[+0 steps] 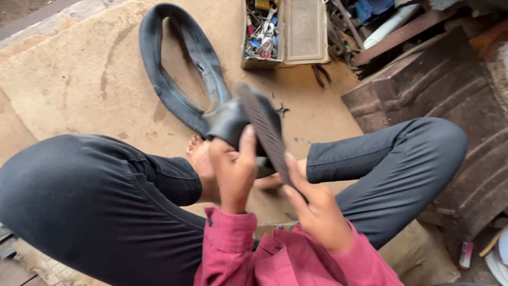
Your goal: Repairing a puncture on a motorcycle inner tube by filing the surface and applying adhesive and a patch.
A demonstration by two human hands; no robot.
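Black rubber inner tube: deflated, flat, lying in a long loop on the tan floor mat, which serves as landmark. The loop's far end sits near the mat's upper edge; the near end lifts off the mat, folded and bunched into a thick wad, gripped by the left hand with the thumb on top. Thin blue line runs along the tube wall. Small valve spot shows on the right leg of the loop.

Rasp file: long, flat, dark, ridged face up. It's tilted diagonally above the mat's near part, laid against the folded tube wad. Lower end is held in the right hand, fingers along the blade.
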